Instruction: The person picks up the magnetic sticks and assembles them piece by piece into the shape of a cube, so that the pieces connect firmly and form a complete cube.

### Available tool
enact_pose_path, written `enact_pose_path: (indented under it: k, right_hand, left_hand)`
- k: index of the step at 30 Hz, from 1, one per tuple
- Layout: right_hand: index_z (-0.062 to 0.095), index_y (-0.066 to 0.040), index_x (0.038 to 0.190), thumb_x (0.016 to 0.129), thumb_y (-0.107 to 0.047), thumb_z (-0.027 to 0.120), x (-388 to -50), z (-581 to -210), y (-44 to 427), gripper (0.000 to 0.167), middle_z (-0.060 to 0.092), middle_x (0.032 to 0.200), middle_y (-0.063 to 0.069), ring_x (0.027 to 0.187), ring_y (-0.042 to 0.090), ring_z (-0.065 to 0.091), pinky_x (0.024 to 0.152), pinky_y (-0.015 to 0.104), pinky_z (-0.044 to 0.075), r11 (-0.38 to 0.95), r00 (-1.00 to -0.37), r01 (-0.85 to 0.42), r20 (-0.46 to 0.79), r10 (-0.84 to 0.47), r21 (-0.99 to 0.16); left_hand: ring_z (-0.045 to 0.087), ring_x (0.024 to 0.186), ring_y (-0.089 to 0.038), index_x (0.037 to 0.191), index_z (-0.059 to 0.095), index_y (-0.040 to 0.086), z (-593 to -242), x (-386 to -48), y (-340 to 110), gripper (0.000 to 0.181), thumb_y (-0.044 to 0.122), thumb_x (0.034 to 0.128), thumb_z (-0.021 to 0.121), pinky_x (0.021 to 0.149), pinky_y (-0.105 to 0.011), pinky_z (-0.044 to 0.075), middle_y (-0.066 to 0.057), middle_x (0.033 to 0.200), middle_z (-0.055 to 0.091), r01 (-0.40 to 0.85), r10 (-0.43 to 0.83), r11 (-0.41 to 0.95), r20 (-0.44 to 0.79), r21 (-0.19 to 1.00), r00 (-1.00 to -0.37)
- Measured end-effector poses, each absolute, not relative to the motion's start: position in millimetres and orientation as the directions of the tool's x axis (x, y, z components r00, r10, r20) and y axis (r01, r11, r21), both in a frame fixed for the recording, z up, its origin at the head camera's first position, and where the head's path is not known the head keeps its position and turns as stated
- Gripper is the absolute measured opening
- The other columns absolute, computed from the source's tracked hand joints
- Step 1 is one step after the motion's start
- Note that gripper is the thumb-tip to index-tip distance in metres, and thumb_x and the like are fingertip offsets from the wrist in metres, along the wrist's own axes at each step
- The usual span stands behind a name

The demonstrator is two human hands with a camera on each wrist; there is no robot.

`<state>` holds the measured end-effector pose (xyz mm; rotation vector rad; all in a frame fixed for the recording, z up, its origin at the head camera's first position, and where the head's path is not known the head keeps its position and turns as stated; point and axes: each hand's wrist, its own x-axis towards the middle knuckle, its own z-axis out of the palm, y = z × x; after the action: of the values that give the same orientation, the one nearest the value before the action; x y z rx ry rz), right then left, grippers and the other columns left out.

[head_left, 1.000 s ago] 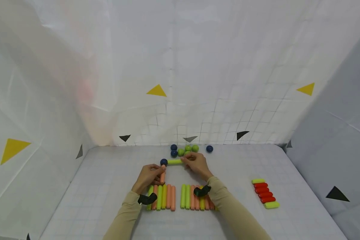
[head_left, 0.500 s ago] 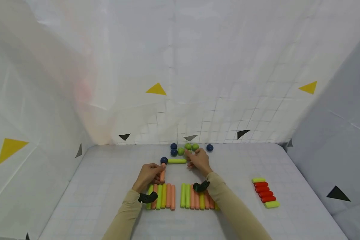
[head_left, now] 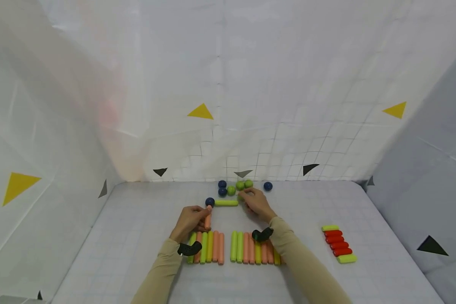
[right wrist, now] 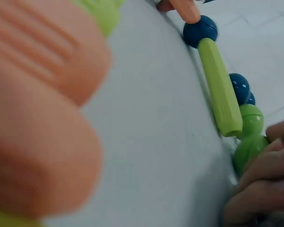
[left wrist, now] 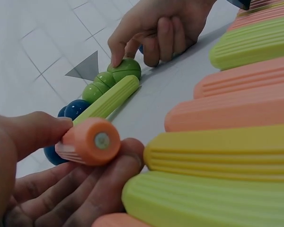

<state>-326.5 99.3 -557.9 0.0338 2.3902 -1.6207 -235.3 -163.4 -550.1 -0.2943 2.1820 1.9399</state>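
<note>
The right hand (head_left: 256, 202) has moved off the ribbed lime rod (head_left: 226, 203) to a smooth green ball (left wrist: 126, 70), fingers pinching it; nearer and left, the left hand (head_left: 189, 220) pinches a salmon rod (head_left: 207, 221) touching a glossy navy ball (head_left: 210, 202)

Passage runs between the lime stick (head_left: 226, 203) and the nearer sticks (head_left: 240, 247), green balls (head_left: 231, 191) seemingly blocking beyond.

At 4 o'clock the right hand (right wrist: 262, 187) pinches a green ball (right wrist: 247, 151), with a second green ball (right wrist: 251, 120) at 3. A lime stick (right wrist: 220, 90) runs from 3 o'clock to a navy ball (right wrist: 199, 31) at 1, where a peach stick (right wrist: 186, 9) meets it. Blurred ribbed sticks (right wrist: 47, 156) fill 8 to 10.
</note>
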Motion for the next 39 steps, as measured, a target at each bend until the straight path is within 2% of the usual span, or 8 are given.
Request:
enact_pose_path:
  k: [3,8,13,18,26,32,39]
  right_hand:
    - [0.067,-0.015,0.137,0.104,-0.041,0.065,-327,-557,107,0.043,0.054,0.063,-0.003,0.048,0.009,0.041,0.044,0.025,0.032,0.377,-0.949,0.164,-0.250,-0.191,-0.911]
    - [0.073,-0.018,0.131,0.103,-0.031,0.064,-327,-556,113,0.032,0.052,0.061,-0.004,0.046,0.008,0.036,0.042,0.025,0.029,0.400,-0.928,0.132,-0.255,-0.272,-0.907]
    - [0.072,-0.020,0.132,0.099,-0.025,0.070,-327,-559,110,0.034,0.057,0.057,-0.003,0.044,0.008,0.039,0.041,0.025,0.033,0.479,-0.912,0.040,-0.228,-0.340,-0.877]
    - [0.070,-0.022,0.134,0.097,-0.025,0.076,-327,-559,106,0.038,0.063,0.061,-0.002,0.044,0.008,0.044,0.042,0.023,0.037,0.514,-0.906,0.023,-0.235,-0.353,-0.858]
    - [0.067,-0.018,0.134,0.098,-0.024,0.077,-324,-554,105,0.037,0.064,0.061,0.000,0.043,0.009,0.044,0.042,0.024,0.038,0.505,-0.891,0.005,-0.234,-0.390,-0.863]
    - [0.066,-0.022,0.137,0.099,-0.028,0.077,-324,-555,106,0.041,0.065,0.062,-0.001,0.044,0.009,0.045,0.042,0.024,0.039,0.511,-0.888,0.004,-0.238,-0.393,-0.860]
    - [0.062,-0.025,0.144,0.099,-0.029,0.077,-323,-558,112,0.047,0.069,0.067,0.001,0.048,0.010,0.047,0.047,0.025,0.040,0.437,-0.890,0.042,-0.232,-0.393,-0.898]
  left_hand:
    - [0.073,0.056,-0.017,0.105,0.074,-0.003,-550,-236,-163,0.037,0.034,0.0998,0.076,0.057,-0.033,0.062,-0.009,0.071,0.068,-0.277,-0.014,0.134,-0.278,0.951,-0.961]
    - [0.074,0.057,-0.018,0.103,0.075,-0.002,-551,-237,-163,0.035,0.033,0.1007,0.074,0.056,-0.032,0.062,-0.009,0.071,0.069,-0.275,-0.020,0.159,-0.276,0.948,-0.961]
    - [0.074,0.058,-0.019,0.103,0.075,-0.002,-551,-238,-163,0.036,0.033,0.1009,0.074,0.056,-0.032,0.062,-0.010,0.069,0.069,-0.280,-0.019,0.153,-0.281,0.948,-0.960]
    - [0.075,0.058,-0.019,0.107,0.074,-0.003,-551,-238,-165,0.037,0.033,0.1016,0.073,0.057,-0.032,0.062,-0.008,0.071,0.068,-0.301,-0.004,0.124,-0.303,0.946,-0.953]
    - [0.073,0.059,-0.017,0.111,0.073,-0.005,-549,-236,-167,0.039,0.033,0.1021,0.073,0.061,-0.033,0.063,-0.008,0.075,0.067,-0.302,0.020,0.103,-0.305,0.948,-0.952]
    - [0.074,0.061,-0.016,0.113,0.072,-0.006,-548,-236,-167,0.042,0.035,0.1022,0.073,0.062,-0.033,0.063,-0.010,0.080,0.069,-0.301,0.028,0.096,-0.305,0.949,-0.952]
    - [0.077,0.065,-0.019,0.122,0.068,-0.009,-550,-237,-170,0.046,0.033,0.1041,0.071,0.064,-0.033,0.064,-0.013,0.084,0.072,-0.318,0.070,0.036,-0.320,0.947,-0.945]
